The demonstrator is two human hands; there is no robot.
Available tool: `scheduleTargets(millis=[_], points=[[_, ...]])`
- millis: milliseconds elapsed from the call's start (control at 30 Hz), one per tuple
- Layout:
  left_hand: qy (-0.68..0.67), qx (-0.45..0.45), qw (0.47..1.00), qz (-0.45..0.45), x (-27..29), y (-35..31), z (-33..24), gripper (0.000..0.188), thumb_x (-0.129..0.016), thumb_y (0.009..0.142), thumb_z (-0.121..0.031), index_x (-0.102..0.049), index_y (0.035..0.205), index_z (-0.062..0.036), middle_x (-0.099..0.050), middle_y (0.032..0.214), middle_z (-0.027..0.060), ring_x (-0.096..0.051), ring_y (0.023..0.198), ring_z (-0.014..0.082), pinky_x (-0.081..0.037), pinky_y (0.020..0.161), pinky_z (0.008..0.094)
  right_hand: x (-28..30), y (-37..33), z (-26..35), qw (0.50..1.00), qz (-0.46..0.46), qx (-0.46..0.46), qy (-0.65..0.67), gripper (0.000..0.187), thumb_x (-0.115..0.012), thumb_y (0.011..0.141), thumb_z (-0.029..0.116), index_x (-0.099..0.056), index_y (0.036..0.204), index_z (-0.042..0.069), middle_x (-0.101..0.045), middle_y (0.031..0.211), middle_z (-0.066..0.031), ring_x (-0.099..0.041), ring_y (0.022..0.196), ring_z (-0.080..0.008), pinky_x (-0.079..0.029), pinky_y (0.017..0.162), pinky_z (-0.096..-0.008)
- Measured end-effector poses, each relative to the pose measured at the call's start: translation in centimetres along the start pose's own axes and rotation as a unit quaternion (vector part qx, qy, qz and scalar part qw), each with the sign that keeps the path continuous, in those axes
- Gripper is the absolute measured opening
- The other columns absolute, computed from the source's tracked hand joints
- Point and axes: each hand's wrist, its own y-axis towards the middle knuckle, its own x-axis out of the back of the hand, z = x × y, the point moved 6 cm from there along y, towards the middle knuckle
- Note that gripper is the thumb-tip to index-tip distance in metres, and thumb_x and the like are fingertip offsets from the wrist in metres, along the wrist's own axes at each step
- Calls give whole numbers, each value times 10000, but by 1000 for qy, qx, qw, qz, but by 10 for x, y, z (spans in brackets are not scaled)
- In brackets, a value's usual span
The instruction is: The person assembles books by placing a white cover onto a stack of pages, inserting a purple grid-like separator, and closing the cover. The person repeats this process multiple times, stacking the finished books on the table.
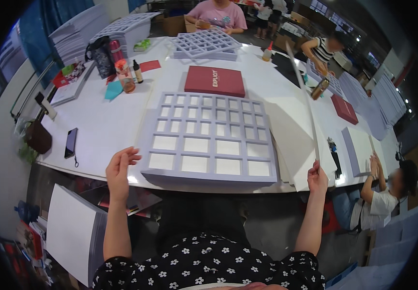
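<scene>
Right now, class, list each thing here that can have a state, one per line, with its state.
Left hand: open, fingers spread, beside the grid tray, holding nothing.
Right hand: pinching the white sheet's lower edge.
White sheet: lifted, standing on edge.
Grid tray: lying flat, compartments empty.
Red box: closed, flat.
Phone: screen dark.

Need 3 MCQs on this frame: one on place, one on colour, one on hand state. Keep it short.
1. Where does the black phone lie?
A. on the table's left part
B. on the grid tray
C. on the red box

2. What colour is the flat box beyond the grid tray?
A. blue
B. dark red
C. green

3. What is the right hand doing?
A. resting flat on the table
B. holding a bottle
C. holding a white sheet up on edge

Answers:
1 A, it lies near the table's left edge.
2 B, its lid is dark red.
3 C, the fingers grip the sheet's lower corner; the left hand is open at the tray's corner.
</scene>
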Motion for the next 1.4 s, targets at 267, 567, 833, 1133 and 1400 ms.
scheduleTargets(millis=[267,567,833,1133,1400], points=[[-348,172,919,67,-56,29,-27,655,-294,1063,-521,-482,1356,34,-618,1253,224,-635,1106,314,-541,881,397,-148,-104,-40,959,170,33,-222,331,-503,1001,76,-493,1322,-3,-664,1102,-104,-657,899,-133,-528,755,-281],[-174,176,957,154,-40,40,-12,468,-515,1021,-218,-408,1422,-1,-611,1236,132,-640,1061,224,-551,787,349,-164,-115,-65,877,249,80,-403,387,-564,974,85,-479,1330,-41,-679,1078,-103,-648,916,-116,-495,788,-232],[-97,159,975,123,-51,35,-5,505,-542,972,-47,-356,1440,-19,-600,1232,129,-658,985,208,-568,622,325,-156,-103,-71,752,286,180,-566,500,-723,833,123,-598,1300,-1,-620,1272,-147,-570,1185,-229,-415,1016,-346],[-80,157,979,107,-47,29,16,496,-550,975,-60,-374,1436,-18,-603,1227,131,-656,998,209,-574,631,317,-126,-96,-87,728,306,149,-595,629,-748,819,205,-546,1388,30,-456,1482,-193,-428,1381,-312,-351,1126,-393],[-90,175,975,105,-52,24,16,501,-555,976,-69,-369,1440,-43,-624,1172,125,-684,820,203,-534,462,307,-118,-91,-91,724,306,137,-602,626,-749,827,215,-545,1389,32,-455,1483,-192,-436,1372,-320,-359,1120,-397]])
